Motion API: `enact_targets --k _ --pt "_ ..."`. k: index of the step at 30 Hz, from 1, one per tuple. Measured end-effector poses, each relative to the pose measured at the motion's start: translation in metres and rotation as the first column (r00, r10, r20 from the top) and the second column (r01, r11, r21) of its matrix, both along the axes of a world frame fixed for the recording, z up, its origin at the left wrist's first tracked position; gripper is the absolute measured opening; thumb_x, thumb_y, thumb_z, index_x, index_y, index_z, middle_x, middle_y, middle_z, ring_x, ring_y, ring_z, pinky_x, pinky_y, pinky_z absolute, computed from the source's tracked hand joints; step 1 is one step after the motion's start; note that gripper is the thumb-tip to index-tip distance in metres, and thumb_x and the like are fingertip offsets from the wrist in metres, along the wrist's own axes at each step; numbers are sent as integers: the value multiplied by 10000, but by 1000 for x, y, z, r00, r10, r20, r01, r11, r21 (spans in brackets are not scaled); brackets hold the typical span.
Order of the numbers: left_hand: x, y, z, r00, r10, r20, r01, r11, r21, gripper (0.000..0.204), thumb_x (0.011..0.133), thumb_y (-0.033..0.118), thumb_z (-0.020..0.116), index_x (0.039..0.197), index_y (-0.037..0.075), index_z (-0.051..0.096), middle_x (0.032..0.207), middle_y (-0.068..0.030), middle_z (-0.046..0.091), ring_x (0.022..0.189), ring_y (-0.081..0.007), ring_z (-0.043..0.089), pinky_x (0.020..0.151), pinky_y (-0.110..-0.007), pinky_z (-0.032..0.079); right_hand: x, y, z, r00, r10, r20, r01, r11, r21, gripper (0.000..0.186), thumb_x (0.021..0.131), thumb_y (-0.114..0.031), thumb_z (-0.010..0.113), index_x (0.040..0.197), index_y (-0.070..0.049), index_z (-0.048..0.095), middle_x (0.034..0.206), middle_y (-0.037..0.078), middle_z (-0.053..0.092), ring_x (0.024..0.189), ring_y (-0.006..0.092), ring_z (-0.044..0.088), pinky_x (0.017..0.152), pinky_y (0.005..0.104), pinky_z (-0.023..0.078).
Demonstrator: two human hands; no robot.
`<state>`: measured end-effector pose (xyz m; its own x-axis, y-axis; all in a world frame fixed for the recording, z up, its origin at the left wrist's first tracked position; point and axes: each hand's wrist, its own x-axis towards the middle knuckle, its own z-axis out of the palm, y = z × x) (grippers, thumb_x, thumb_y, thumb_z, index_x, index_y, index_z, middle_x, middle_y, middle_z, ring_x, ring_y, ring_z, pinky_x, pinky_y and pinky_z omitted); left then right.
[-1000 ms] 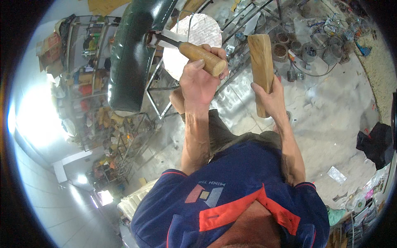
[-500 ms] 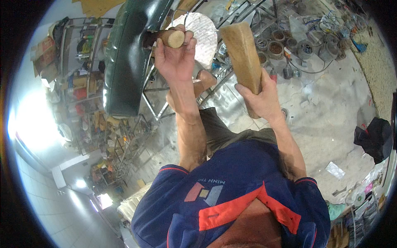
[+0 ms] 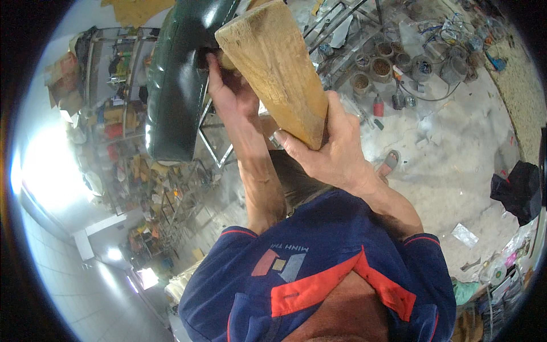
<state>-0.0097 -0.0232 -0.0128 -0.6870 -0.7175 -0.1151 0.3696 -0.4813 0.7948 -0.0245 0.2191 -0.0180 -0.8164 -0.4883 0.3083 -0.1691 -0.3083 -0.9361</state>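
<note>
A thick wooden block (image 3: 273, 71) is gripped at its lower end by my right hand (image 3: 339, 151), fingers wrapped round it. Its upper part crosses in front of my left hand (image 3: 236, 100). That hand holds a short round wooden peg (image 3: 227, 61) against the side of a dark green padded cushion (image 3: 179, 85). Most of the peg and several left fingers are hidden behind the block. Whether block and peg touch, I cannot tell.
A metal frame (image 3: 212, 139) stands beside the cushion. Several tubs of small parts (image 3: 380, 67) and tangled wires lie on the floor at the upper right. Cluttered shelving (image 3: 122, 85) is on the left. A black cloth (image 3: 517, 194) lies far right.
My right hand has swung the wooden block up and left, from beside my left hand to in front of the peg. My left hand has shifted slightly left with the peg, closer to the cushion.
</note>
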Motion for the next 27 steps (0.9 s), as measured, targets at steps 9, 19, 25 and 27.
enact_targets --k 9,19,25,27 --pt "-8 26 6 991 127 33 -124 987 -99 364 1048 440 706 1109 81 705 1016 -46 718 800 -114 639 647 -283 541 2 -1 9 997 2 83 1 999 -37 502 855 -143 893 1165 43 544 923 191 754 855 262 790 713 381 593" --pt "-20 16 22 977 200 79 -196 979 -63 393 1029 470 729 1111 87 701 949 -4 697 728 -93 532 626 -248 451 -16 -39 -21 998 54 -15 -49 966 253 475 867 -161 875 1137 49 544 940 228 767 836 338 795 711 427 600" --pt "-14 9 20 994 113 15 -112 993 -34 386 1005 475 754 1098 106 688 939 -1 673 682 -100 457 557 -243 360 3 -54 -36 971 -236 49 240 925 -295 585 855 -239 893 1165 72 508 914 287 736 830 473 766 685 488 605" --pt "-16 2 12 973 230 30 -228 971 -72 377 1012 466 746 1106 107 682 925 -6 652 675 -101 446 565 -249 359 -17 -57 -34 998 59 -14 -55 976 213 596 844 -219 903 1191 77 518 1010 263 748 884 411 787 746 459 615"
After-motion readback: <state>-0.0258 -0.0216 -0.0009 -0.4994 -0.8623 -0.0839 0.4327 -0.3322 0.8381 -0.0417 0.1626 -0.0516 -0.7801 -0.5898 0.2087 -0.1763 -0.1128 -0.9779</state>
